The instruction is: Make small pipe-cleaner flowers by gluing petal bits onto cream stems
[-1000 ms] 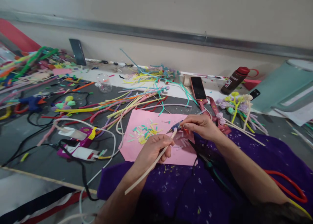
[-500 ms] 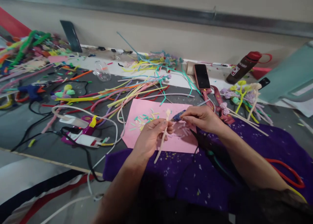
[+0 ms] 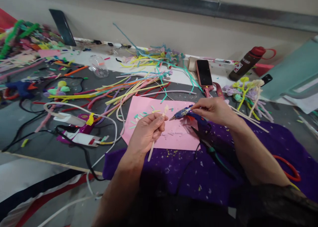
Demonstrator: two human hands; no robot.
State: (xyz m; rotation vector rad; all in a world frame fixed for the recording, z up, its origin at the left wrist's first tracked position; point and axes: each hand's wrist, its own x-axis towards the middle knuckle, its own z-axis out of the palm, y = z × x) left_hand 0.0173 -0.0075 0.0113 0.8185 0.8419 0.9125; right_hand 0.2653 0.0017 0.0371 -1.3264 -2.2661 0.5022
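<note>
Pinched in my left hand (image 3: 150,129) is a cream pipe cleaner (image 3: 151,151), its small fluffy tip (image 3: 166,109) standing up above the fingers. My right hand (image 3: 211,109) is closed at the back end of a blue glue gun (image 3: 182,113) with an orange trigger. The metal nozzle points left, a short gap from the pipe cleaner. Beneath both hands lies a pink sheet (image 3: 134,111) scattered with short green, yellow and lilac cut pieces. Dark-handled scissors (image 3: 211,150) rest on the purple cloth (image 3: 191,174), partly in shadow under my right forearm.
Loose pipe cleaners (image 3: 134,88) spread behind the sheet. A purple device with white plugs (image 3: 81,134) and tangled cables sits left. Farther back are a phone (image 3: 204,73), a dark bottle (image 3: 244,65), a clear cup (image 3: 99,68) and a pipe-cleaner bouquet (image 3: 244,91). Another blue glue gun (image 3: 21,88) lies far left.
The glue gun has moved away from the pipe cleaner tip, and more of its body and trigger shows. My left hand has turned, so the stem's lower end points more steeply down.
</note>
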